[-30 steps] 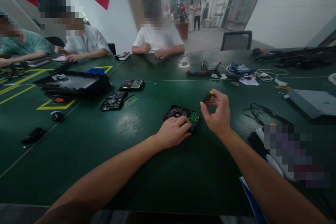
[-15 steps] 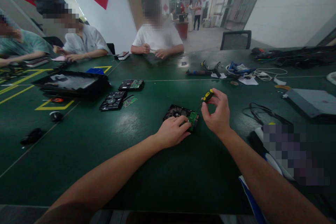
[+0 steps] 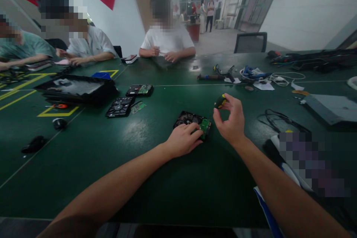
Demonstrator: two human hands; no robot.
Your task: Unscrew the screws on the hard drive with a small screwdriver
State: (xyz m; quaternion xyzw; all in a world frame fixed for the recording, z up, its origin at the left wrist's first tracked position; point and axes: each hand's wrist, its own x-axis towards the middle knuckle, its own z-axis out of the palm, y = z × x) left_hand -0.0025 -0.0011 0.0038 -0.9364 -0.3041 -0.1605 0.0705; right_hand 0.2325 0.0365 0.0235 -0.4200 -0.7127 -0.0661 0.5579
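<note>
A black hard drive with a green circuit board lies on the green table in front of me. My left hand rests on its near edge, fingers curled over it and holding it down. My right hand pinches the black and yellow handle of a small screwdriver between thumb and fingertips. The screwdriver slants down toward the right side of the drive; its tip is too thin to make out.
Two more opened drives and a loose green board lie to the left, beside a black tray. Tools and cables lie at the far right; a black cable lies nearer. Three people sit across the table.
My right fingers have shifted slightly round the screwdriver handle, which has turned a little. My left hand has stayed on the drive.
</note>
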